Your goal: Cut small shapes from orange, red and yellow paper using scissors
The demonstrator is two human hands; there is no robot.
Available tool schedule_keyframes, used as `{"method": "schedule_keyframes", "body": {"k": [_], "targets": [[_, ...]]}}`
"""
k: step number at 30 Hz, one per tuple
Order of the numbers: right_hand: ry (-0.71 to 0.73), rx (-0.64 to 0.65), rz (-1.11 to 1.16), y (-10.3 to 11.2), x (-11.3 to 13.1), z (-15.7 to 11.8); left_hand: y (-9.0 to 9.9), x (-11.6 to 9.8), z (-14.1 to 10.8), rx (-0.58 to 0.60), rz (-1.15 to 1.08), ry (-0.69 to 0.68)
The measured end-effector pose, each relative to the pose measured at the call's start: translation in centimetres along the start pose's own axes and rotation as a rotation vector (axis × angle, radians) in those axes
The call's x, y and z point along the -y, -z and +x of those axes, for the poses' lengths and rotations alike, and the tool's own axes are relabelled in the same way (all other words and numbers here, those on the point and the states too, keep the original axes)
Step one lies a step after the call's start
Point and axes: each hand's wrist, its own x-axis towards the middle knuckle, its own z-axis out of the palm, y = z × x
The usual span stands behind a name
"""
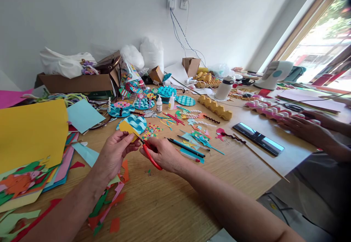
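Between thumb and fingers, my left hand (pixel 119 147) pinches a small piece of yellow paper (pixel 126 128). My right hand (pixel 164 154) is closed round the red handles of a pair of scissors (pixel 150 156), whose blades meet the paper's right edge. Just beyond the paper lies a blue wavy-patterned disc (pixel 135 124). Round paper dots (pixel 152 130) are scattered beside it. To the right of my right hand are dark pens (pixel 188 147) and cut blue strips (pixel 201 139). Coloured paper scraps (pixel 117 194) lie below my left hand.
Large yellow paper (pixel 33 132) tops a stack at left. Two glue bottles (pixel 159 104) stand behind the discs. A phone-like dark slab (pixel 257 138), wooden stick (pixel 267 161) and egg-carton strip (pixel 215 106) lie to the right. Another person's hands (pixel 307 128) rest near a pink carton strip (pixel 276 111).
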Motion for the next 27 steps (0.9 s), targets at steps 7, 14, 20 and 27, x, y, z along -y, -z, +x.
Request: {"method": "schedule_keyframes", "body": {"k": [7, 14, 20, 27], "targets": [[-0.017, 0.011, -0.006, -0.1, -0.4, 0.0, 0.2, 0.1, 0.1, -0.001, 0.0, 0.02], [0.007, 0.007, -0.02, -0.4, -0.9, 0.1, 0.2, 0.0, 0.1, -0.001, 0.016, 0.027], [0.021, -0.006, -0.033, -0.5, -1.1, 0.1, 0.6, 0.2, 0.4, -0.003, -0.005, 0.007], [0.015, -0.008, -0.026, -0.5, -1.1, 0.1, 0.5, 0.2, 0.2, -0.003, 0.04, 0.021]]}}
